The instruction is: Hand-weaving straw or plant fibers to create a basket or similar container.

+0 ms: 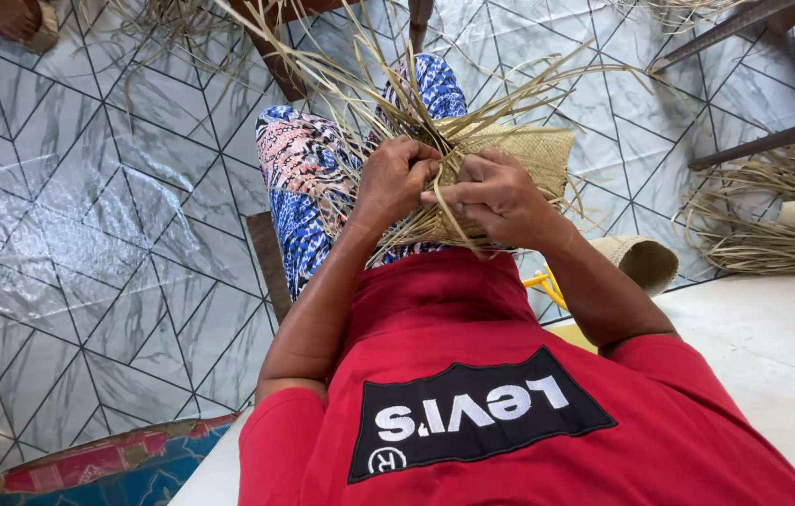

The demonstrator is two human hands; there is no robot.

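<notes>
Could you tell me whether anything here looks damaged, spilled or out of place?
Nothing looks damaged. The left hand and right hand grip a half-woven mat whose loose strips fan out unwoven. More dry strips lie scattered on the tiled floor.

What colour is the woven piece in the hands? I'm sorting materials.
Pale straw tan, seen in the head view: woven piece.

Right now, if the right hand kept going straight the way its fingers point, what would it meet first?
The right hand points leftward toward the left hand; it would likely meet the loose straw strips between them first, though depth is unclear.
</notes>
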